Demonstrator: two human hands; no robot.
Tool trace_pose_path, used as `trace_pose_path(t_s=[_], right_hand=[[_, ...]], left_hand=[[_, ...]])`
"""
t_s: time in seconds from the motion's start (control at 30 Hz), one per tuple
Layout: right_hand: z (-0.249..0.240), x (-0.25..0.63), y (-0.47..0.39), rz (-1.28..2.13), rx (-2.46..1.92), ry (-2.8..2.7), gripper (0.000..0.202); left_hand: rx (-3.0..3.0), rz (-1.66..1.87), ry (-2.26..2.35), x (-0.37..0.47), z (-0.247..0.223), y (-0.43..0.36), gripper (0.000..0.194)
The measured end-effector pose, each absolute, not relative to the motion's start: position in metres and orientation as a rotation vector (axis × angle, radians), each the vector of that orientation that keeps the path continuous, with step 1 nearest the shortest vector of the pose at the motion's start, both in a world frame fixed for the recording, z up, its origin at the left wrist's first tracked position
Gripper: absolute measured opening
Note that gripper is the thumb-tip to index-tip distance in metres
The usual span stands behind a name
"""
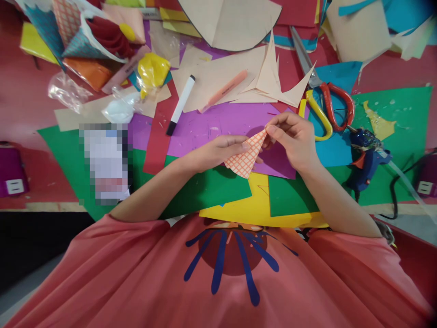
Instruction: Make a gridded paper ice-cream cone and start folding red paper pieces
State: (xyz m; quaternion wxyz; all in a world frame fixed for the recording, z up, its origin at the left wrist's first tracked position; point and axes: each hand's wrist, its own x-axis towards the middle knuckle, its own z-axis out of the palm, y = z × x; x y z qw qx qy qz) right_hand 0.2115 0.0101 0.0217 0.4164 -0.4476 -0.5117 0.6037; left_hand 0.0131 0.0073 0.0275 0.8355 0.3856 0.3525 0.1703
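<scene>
Between my two hands is a small paper cone (246, 157) with an orange crisscross pattern on pale paper. My left hand (229, 148) wraps around its wide lower part, thumb lying on the front. At the upper right, the thumb and index finger of my right hand (294, 139) pinch the pointed tip. Part of the left fingers is hidden behind the cone. Beneath it lie purple paper (205, 125) and green paper (205, 187). Close to my right hand are scissors (336, 109) with red and yellow handles.
A glue gun (367, 166) lies at the right, its cord trailing off. A marker (180, 105) and a peach-coloured pen (223, 91) rest on the papers. A blurred-out phone-like object (107, 159) is at left. Larger patterned cones (95, 38) and plastic bags (152, 70) sit at upper left.
</scene>
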Motion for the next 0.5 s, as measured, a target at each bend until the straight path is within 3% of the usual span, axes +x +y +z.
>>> trace_pose_path(t_s=[0.5], right_hand=[[0.015, 0.204, 0.005, 1.567, -1.121, -1.324, 0.035]], left_hand=[[1.14, 0.497, 0.777, 0.016, 0.016, 0.004, 0.036]])
